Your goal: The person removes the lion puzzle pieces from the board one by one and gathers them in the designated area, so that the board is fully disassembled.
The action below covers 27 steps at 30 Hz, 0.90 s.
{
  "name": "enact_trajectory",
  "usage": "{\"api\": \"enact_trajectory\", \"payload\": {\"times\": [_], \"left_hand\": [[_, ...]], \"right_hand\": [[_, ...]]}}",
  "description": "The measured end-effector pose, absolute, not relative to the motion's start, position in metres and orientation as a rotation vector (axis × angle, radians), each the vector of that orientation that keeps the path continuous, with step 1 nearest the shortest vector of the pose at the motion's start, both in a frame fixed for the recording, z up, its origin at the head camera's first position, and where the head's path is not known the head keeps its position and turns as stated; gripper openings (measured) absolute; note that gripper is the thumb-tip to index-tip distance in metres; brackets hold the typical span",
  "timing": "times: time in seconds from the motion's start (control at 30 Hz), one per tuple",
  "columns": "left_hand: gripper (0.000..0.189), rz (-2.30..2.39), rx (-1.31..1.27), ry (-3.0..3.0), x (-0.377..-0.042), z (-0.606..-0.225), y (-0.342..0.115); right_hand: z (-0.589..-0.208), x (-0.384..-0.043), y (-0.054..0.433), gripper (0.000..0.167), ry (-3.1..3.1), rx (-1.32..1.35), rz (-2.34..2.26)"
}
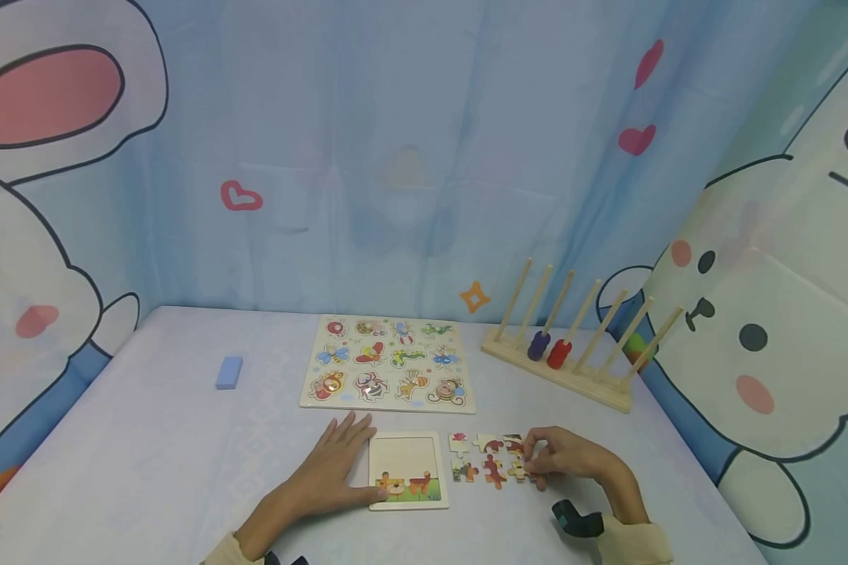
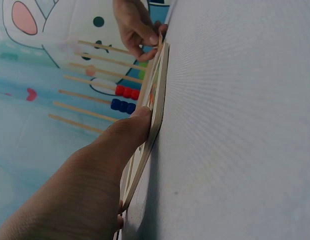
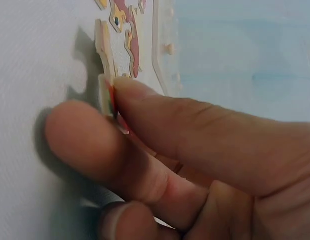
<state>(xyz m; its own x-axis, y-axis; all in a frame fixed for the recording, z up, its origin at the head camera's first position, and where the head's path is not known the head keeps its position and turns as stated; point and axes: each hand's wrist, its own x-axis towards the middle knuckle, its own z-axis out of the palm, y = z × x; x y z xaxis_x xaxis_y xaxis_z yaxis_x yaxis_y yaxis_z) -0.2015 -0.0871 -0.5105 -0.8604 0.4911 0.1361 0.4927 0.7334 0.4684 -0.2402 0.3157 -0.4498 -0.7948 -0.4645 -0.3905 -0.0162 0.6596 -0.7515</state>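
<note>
My left hand point(image 1: 330, 472) lies with fingers spread at the left side of a square wooden puzzle tray point(image 1: 406, 450). Its thumb rests on the tray's lower left corner, beside fitted pieces point(image 1: 421, 483) showing an animal on grass along the bottom row. To the right of the tray lie several loose jigsaw pieces point(image 1: 493, 471) in rough rows. My right hand point(image 1: 572, 455) is at the right end of those pieces. In the right wrist view, its thumb and a finger pinch a thin wooden jigsaw piece point(image 3: 106, 95), mostly covered by the fingertips.
Behind the tray lies a peg puzzle board point(image 1: 389, 362) with insect and animal pictures. A wooden rack of upright rods point(image 1: 572, 373) with blue and red beads stands at the back right. A small blue block point(image 1: 229, 373) lies at the left on the white tablecloth.
</note>
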Motion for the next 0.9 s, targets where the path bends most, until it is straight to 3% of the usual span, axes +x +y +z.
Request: {"api": "enact_trajectory", "payload": {"times": [0.67,0.9], "left_hand": [[0.098,-0.808,-0.837,-2.912,-0.2005,-0.5079,-0.0871],[0.098,-0.803,-0.828,-2.917,-0.2000,-0.5071,-0.0868]], "right_hand": [[-0.4525,-0.2422,0.3192,0.012,2.429,-0.348,-1.006],[-0.4497,-0.2464,0.3110,0.015,2.664,-0.496,-1.025]]}}
